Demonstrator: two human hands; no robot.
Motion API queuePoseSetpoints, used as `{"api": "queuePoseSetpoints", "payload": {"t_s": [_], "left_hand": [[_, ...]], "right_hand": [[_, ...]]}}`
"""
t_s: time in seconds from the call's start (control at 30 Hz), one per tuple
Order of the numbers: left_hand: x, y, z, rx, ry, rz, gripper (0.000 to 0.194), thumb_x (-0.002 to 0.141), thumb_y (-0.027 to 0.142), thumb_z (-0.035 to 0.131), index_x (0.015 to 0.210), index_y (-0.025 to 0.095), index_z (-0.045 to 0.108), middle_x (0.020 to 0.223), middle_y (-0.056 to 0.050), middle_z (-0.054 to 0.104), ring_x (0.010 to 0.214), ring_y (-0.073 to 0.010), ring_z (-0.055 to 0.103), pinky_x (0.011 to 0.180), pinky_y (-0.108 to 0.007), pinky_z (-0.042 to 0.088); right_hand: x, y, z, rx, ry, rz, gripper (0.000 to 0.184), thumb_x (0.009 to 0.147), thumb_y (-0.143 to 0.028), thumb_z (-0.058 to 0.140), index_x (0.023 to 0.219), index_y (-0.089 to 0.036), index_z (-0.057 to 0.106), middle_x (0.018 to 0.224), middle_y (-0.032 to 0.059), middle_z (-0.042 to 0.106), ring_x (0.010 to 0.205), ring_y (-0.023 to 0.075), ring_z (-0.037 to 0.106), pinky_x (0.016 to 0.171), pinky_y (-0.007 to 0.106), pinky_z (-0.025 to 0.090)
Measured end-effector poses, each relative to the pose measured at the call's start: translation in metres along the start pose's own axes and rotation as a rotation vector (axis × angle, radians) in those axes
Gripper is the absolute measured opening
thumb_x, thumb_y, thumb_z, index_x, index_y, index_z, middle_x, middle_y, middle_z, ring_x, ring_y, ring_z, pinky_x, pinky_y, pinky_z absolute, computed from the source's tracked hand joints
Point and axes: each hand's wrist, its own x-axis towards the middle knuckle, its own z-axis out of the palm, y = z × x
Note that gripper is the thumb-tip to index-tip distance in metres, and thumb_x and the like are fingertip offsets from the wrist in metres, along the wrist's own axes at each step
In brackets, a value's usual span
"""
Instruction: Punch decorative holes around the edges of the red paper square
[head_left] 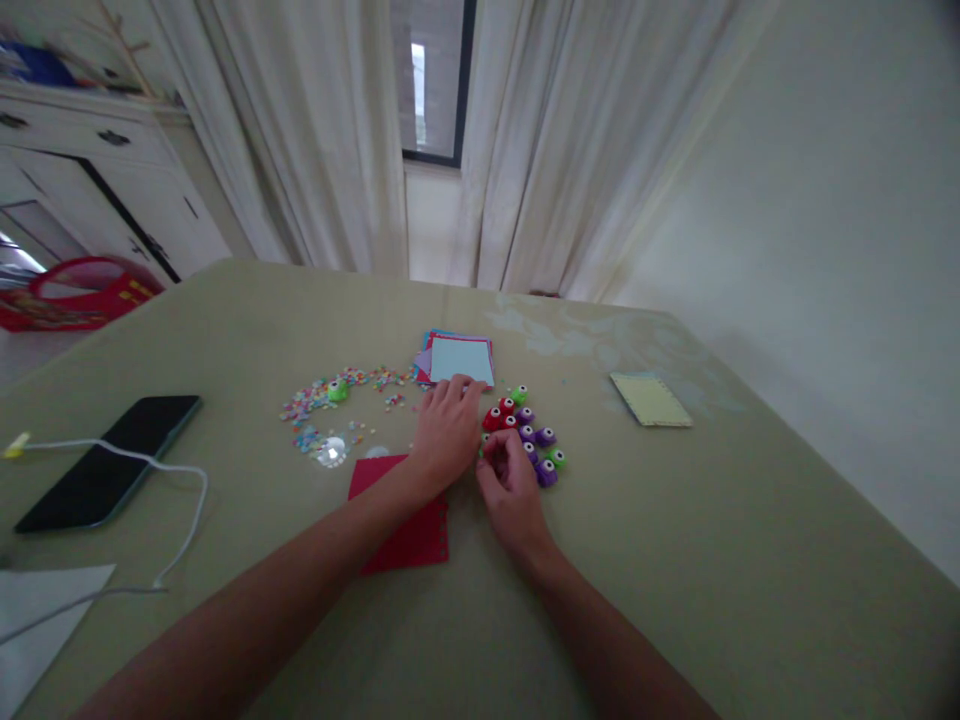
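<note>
My left hand [448, 428] lies palm down with its fingers stretched forward, just in front of a stack of coloured square sheets [461, 358]. Its forearm crosses over a red square sheet [416, 545] with small holes along its right edge. Beside it my right hand [514, 485] is curled, thumb and fingertips drawn together; whatever they pinch is hidden. Close to those fingers sits a cluster of small one-eyed figures: red ones [493, 420], purple ones [546, 473] and green ones [556, 457]. The left fingertips are near the red ones.
Coloured confetti-like bits [307, 402] are scattered at left, with a green figure [337, 391] and a shiny clear disc [331, 452]. A phone [109, 465] lies under a white cable [196, 472]. A yellowish square pad [651, 400] is at right; white paper [45, 620] lies front left.
</note>
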Motion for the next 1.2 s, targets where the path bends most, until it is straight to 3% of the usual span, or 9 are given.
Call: {"api": "queuePoseSetpoints", "payload": {"t_s": [0.3, 0.73, 0.9, 1.0, 1.1, 1.2], "left_hand": [[-0.006, -0.003, 0.013, 0.136, -0.087, -0.018, 0.03, 0.102, 0.01, 0.055, 0.129, 0.017, 0.065, 0.13, -0.017, 0.064, 0.12, -0.035, 0.058, 0.099, -0.049, 0.049], [-0.006, -0.004, 0.015, 0.117, -0.111, -0.049, 0.022, 0.101, 0.011, 0.055, 0.12, 0.02, 0.063, 0.12, -0.013, 0.063, 0.112, -0.0321, 0.058, 0.093, -0.046, 0.049], [-0.008, -0.002, 0.016, 0.09, -0.083, -0.037, 0.015, 0.104, 0.021, 0.065, 0.119, 0.018, 0.068, 0.122, -0.01, 0.068, 0.114, -0.0285, 0.064, 0.098, -0.047, 0.054], [-0.005, -0.004, 0.019, 0.044, -0.046, -0.032, 0.028, 0.105, 0.036, 0.073, 0.126, 0.017, 0.07, 0.129, -0.009, 0.07, 0.115, -0.0267, 0.07, 0.099, -0.049, 0.059], [0.002, -0.017, 0.016, -0.022, 0.034, -0.069, 0.035, 0.105, 0.039, 0.073, 0.132, 0.018, 0.068, 0.134, -0.01, 0.07, 0.115, -0.0268, 0.071, 0.098, -0.049, 0.062], [0.002, -0.039, -0.001, -0.084, 0.111, -0.102, 0.028, 0.109, 0.033, 0.065, 0.132, 0.017, 0.067, 0.13, -0.01, 0.07, 0.115, -0.026, 0.07, 0.098, -0.047, 0.06]], "right_hand": [[0.001, -0.003, 0.004, 0.069, -0.012, 0.026, 0.012, 0.087, -0.027, 0.06, 0.092, -0.025, 0.049, 0.083, -0.0025, 0.052, 0.068, 0.0161, 0.049, 0.06, 0.028, 0.041], [-0.001, -0.002, 0.005, 0.068, 0.005, 0.06, 0.011, 0.09, -0.026, 0.06, 0.092, -0.025, 0.049, 0.082, -0.0026, 0.05, 0.071, 0.016, 0.05, 0.061, 0.027, 0.042], [0.0, -0.003, 0.005, 0.064, 0.018, 0.022, 0.013, 0.088, -0.027, 0.06, 0.092, -0.026, 0.048, 0.081, -0.0031, 0.05, 0.068, 0.0157, 0.047, 0.059, 0.027, 0.04], [0.001, -0.002, 0.004, 0.066, 0.04, 0.005, 0.014, 0.087, -0.028, 0.061, 0.091, -0.026, 0.047, 0.081, -0.0034, 0.05, 0.068, 0.0158, 0.047, 0.06, 0.027, 0.041], [0.0, -0.001, 0.004, 0.067, 0.061, -0.01, 0.014, 0.087, -0.028, 0.061, 0.093, -0.025, 0.048, 0.08, -0.0039, 0.05, 0.069, 0.0159, 0.049, 0.061, 0.027, 0.042], [-0.002, -0.001, 0.004, 0.03, 0.074, -0.036, 0.012, 0.091, -0.028, 0.061, 0.097, -0.025, 0.051, 0.08, -0.0037, 0.053, 0.069, 0.016, 0.051, 0.061, 0.027, 0.043]]}}
